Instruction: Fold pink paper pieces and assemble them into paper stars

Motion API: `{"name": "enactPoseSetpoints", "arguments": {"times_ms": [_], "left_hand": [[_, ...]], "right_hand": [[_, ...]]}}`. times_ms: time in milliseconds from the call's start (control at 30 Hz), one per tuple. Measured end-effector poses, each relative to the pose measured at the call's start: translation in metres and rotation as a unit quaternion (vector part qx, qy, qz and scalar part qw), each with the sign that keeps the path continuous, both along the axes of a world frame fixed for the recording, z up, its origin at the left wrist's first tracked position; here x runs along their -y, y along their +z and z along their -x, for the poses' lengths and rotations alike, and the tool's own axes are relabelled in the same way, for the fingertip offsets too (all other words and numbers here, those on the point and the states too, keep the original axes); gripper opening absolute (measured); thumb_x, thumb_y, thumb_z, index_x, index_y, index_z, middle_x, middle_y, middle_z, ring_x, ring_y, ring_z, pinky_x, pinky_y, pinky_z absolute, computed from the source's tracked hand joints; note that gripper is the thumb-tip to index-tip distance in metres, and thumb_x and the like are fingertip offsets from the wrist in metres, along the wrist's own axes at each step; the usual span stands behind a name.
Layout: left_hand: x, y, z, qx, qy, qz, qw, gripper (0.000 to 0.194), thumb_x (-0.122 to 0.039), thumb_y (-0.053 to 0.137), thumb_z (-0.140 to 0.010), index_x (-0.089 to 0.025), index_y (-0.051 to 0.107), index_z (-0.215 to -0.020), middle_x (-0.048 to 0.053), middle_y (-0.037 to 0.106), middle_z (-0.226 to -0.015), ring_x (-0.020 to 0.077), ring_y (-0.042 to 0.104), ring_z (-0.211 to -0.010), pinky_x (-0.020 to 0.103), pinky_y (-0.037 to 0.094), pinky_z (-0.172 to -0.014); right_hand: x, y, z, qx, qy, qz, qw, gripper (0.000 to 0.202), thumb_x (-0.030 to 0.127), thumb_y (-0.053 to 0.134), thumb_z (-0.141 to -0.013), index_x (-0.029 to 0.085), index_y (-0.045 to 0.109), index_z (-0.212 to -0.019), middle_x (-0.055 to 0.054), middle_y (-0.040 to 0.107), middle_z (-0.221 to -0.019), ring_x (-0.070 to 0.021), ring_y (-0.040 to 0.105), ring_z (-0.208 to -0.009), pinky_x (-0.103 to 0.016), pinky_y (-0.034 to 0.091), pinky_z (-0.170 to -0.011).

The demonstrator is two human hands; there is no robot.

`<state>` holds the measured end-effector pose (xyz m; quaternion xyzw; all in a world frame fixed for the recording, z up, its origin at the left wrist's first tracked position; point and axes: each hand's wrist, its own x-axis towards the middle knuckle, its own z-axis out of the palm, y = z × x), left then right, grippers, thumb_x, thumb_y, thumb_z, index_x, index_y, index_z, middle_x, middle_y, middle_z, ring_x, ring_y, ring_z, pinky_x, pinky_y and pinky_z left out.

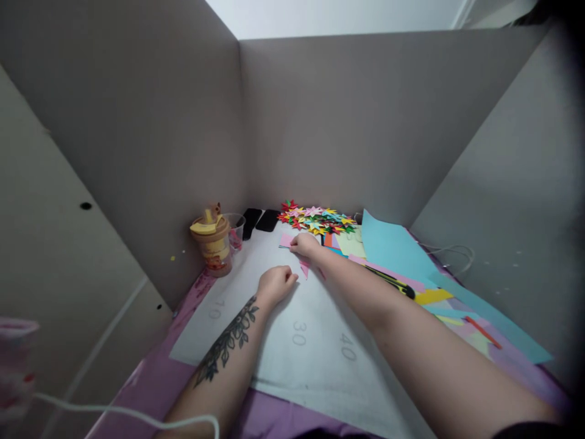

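From where I stand, I see the person's right hand (305,244) stretched towards the far edge of the worktop (269,405), its fingertips on the right end of a small pink square of paper (286,238). Whether those fingers pinch the paper or only press on it, I cannot tell. That square lies on a white sheet (278,360) marked with grey numbers, near the sheet's far edge.

The left hand (275,284) is nearer the worktop's front edge, its fingers curled in; I cannot tell whether they close on anything. Just beside its fingertips, between the two arms, lies a pointed pink scrap (304,269).

Along the far edge, beyond the right hand, is a heap of bright paper stars (315,218), with two black objects (267,221) to its left. Near the far left corner stand a brown and yellow cup (214,247) and a clear cup (236,230). Towards the right edge, a black and yellow cutter (390,280) lies among coloured papers, and a large blue sheet (393,244) spreads along that edge.
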<state>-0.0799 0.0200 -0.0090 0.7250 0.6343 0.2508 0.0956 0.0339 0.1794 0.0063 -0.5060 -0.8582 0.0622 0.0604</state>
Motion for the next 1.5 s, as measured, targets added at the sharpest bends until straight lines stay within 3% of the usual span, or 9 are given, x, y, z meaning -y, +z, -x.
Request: {"name": "enactPoseSetpoints", "arguments": {"times_ms": [633, 900, 1133, 1500], "left_hand": [[0.0022, 0.0067, -0.001, -0.052, -0.006, 0.047, 0.998, 0.03, -0.042, 0.044, -0.083, -0.021, 0.064, -0.077, 0.003, 0.068, -0.079, 0.0165, 0.057, -0.073, 0.025, 0.031, -0.058], [0.0008, 0.0046, -0.0015, -0.06, -0.004, 0.046, 0.997, 0.03, -0.042, 0.044, -0.083, -0.021, 0.064, -0.077, 0.002, 0.067, -0.077, 0.0167, 0.057, -0.071, 0.025, 0.031, -0.057], [0.0001, 0.003, -0.0003, -0.056, -0.01, 0.034, 0.998, 0.03, -0.043, 0.044, -0.083, -0.021, 0.063, -0.075, 0.002, 0.067, -0.076, 0.0163, 0.057, -0.07, 0.026, 0.027, -0.054], [-0.0006, 0.001, 0.0009, -0.051, -0.012, 0.027, 0.998, 0.031, -0.044, 0.044, -0.083, -0.021, 0.063, -0.074, 0.002, 0.066, -0.074, 0.0161, 0.056, -0.067, 0.027, 0.024, -0.054]], "right_hand": [[-0.0009, 0.0006, -0.0041, -0.001, -0.017, 0.027, 1.0, 0.024, 0.034, 0.056, -0.078, 0.019, 0.073, -0.088, -0.004, 0.071, -0.081, -0.013, 0.06, -0.071, -0.02, 0.036, -0.06], [0.0004, -0.0013, -0.0038, 0.014, -0.008, 0.007, 1.0, 0.026, 0.039, 0.056, -0.077, 0.022, 0.072, -0.087, -0.004, 0.071, -0.086, -0.0147, 0.06, -0.077, -0.02, 0.036, -0.061], [-0.0019, -0.003, -0.0022, 0.03, -0.012, -0.009, 0.999, 0.032, 0.04, 0.05, -0.081, 0.017, 0.072, -0.086, -0.006, 0.07, -0.083, -0.0156, 0.059, -0.073, -0.022, 0.035, -0.061], [0.0059, -0.0056, -0.0033, 0.051, -0.006, -0.046, 0.998, 0.033, 0.03, 0.036, -0.088, 0.018, 0.065, -0.099, -0.009, 0.067, -0.099, -0.0191, 0.059, -0.087, -0.025, 0.037, -0.069]]}}
